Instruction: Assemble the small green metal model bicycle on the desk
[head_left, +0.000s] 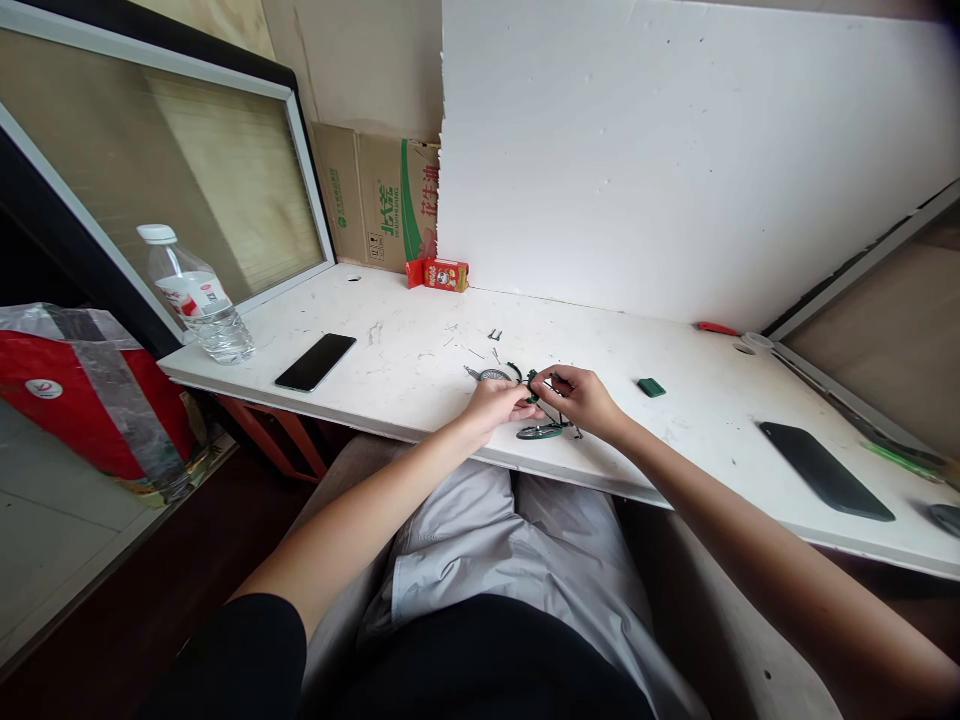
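Note:
Close to the table's front edge, my left hand (499, 405) is closed on a dark green model bicycle frame (532, 390). From the right, my right hand (583, 396) pinches at the same frame; any small part between its fingertips is too small to make out. One wheel (538, 433) with a green mudguard shows below my hands, seemingly joined to the frame. A loose spoked wheel (493, 375) lies just beyond my left hand, beside a curved dark green piece (514, 370). Small metal parts (495, 335) and thin pins (476, 354) are scattered farther back.
On the white table (420, 340) are a small green block (651, 387), a phone (315, 362) and a water bottle (199, 300) at left, and a dark phone-like slab (825, 470) at right. A red box (445, 275) stands at the back, near a cardboard carton (375, 195).

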